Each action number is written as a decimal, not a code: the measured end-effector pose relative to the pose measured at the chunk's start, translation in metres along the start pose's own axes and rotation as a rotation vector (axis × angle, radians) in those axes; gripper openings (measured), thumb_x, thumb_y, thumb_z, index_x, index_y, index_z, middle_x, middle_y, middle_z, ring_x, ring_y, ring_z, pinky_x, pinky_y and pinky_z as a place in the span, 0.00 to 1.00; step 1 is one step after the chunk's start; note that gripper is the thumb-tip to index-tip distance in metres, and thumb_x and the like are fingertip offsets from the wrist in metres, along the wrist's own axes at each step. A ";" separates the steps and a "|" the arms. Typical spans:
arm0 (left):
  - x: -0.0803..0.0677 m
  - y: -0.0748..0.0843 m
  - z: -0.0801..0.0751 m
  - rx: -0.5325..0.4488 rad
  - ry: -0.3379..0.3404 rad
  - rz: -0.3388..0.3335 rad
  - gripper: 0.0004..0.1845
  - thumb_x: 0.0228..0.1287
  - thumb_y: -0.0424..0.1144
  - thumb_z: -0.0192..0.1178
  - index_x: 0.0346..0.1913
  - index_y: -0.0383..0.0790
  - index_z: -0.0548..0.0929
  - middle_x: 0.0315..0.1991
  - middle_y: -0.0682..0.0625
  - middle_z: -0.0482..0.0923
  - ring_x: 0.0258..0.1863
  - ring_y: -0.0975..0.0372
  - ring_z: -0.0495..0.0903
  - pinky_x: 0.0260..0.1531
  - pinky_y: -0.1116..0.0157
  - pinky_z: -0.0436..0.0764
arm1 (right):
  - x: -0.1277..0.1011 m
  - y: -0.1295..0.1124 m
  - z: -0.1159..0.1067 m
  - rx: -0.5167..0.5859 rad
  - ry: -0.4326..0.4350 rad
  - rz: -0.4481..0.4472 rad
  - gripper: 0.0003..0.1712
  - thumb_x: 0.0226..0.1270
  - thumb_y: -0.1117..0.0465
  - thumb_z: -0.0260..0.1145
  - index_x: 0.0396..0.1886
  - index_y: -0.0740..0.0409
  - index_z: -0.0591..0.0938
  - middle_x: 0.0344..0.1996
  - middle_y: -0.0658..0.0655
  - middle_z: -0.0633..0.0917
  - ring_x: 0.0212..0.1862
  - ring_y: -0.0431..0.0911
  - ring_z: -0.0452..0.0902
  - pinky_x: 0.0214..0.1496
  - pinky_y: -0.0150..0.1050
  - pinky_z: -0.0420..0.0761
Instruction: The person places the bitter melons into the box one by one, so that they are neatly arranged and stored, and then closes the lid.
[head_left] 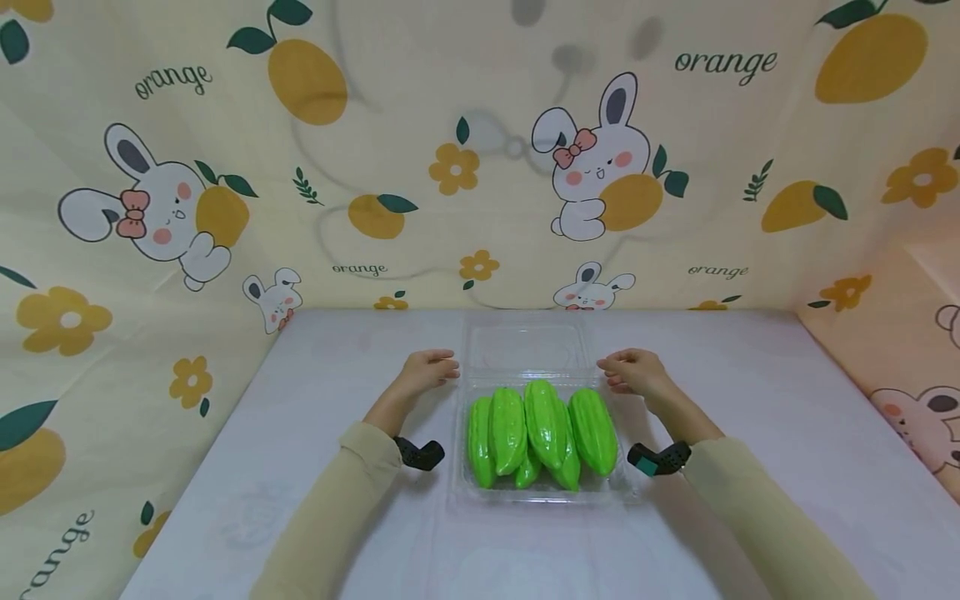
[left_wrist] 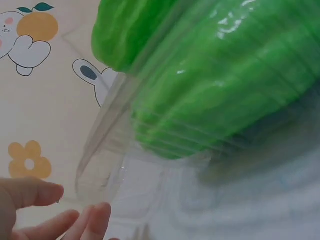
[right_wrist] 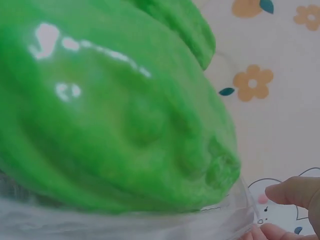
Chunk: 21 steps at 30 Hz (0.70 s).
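A clear plastic clamshell box (head_left: 540,498) sits on the table with its lid (head_left: 525,342) laid back, away from me. Several glossy green ridged gourds (head_left: 546,423) lie piled inside it. My left hand (head_left: 429,371) is at the box's left side near the lid hinge, fingers loosely bent and holding nothing. In the left wrist view its thumb and fingertips are close to the clear wall beside a gourd (left_wrist: 215,90). My right hand (head_left: 633,372) mirrors it on the right side, fingers relaxed; the right wrist view shows them by the box edge below a gourd (right_wrist: 125,115). Contact is unclear.
The box stands on a white table (head_left: 300,500). A printed cloth (head_left: 420,125) with rabbits and oranges hangs behind and along the left and right sides. Each wrist wears a black camera mount (head_left: 422,454).
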<state>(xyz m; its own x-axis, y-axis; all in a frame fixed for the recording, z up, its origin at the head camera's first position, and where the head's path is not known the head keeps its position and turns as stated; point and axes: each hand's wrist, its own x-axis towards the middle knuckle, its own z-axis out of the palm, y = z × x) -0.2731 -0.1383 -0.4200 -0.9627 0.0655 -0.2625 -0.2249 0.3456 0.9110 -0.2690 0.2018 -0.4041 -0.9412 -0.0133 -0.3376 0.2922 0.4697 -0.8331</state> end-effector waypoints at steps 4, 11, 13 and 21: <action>0.003 0.000 0.006 0.012 0.018 -0.027 0.22 0.65 0.36 0.53 0.61 0.32 0.71 0.51 0.36 0.80 0.46 0.55 0.83 0.50 0.62 0.82 | 0.004 -0.001 0.003 0.033 -0.027 0.015 0.29 0.66 0.53 0.58 0.58 0.71 0.68 0.30 0.48 0.81 0.27 0.33 0.76 0.35 0.26 0.84; 0.008 0.000 0.013 0.004 0.017 -0.019 0.20 0.64 0.35 0.54 0.58 0.31 0.74 0.48 0.37 0.82 0.35 0.68 0.82 0.43 0.68 0.82 | 0.008 0.000 0.006 0.076 -0.059 0.037 0.28 0.68 0.56 0.55 0.60 0.72 0.67 0.26 0.46 0.81 0.26 0.33 0.76 0.34 0.26 0.83; 0.010 0.000 0.013 0.004 0.021 -0.016 0.19 0.64 0.34 0.53 0.57 0.31 0.75 0.47 0.37 0.82 0.34 0.68 0.82 0.42 0.68 0.82 | 0.009 0.000 0.007 0.084 -0.060 0.043 0.27 0.69 0.56 0.55 0.60 0.72 0.67 0.26 0.46 0.81 0.26 0.33 0.76 0.34 0.26 0.83; 0.010 0.004 0.014 0.014 0.019 -0.045 0.19 0.65 0.34 0.54 0.57 0.31 0.75 0.50 0.37 0.81 0.40 0.63 0.83 0.47 0.65 0.82 | 0.011 0.003 0.008 0.100 -0.064 0.012 0.26 0.69 0.57 0.55 0.58 0.72 0.68 0.25 0.44 0.79 0.27 0.33 0.75 0.33 0.25 0.82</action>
<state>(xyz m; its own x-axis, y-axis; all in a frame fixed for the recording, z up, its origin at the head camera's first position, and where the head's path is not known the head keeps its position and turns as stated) -0.2816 -0.1236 -0.4234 -0.9545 0.0317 -0.2964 -0.2657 0.3604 0.8941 -0.2774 0.1965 -0.4139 -0.9258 -0.0661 -0.3721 0.3216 0.3797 -0.8674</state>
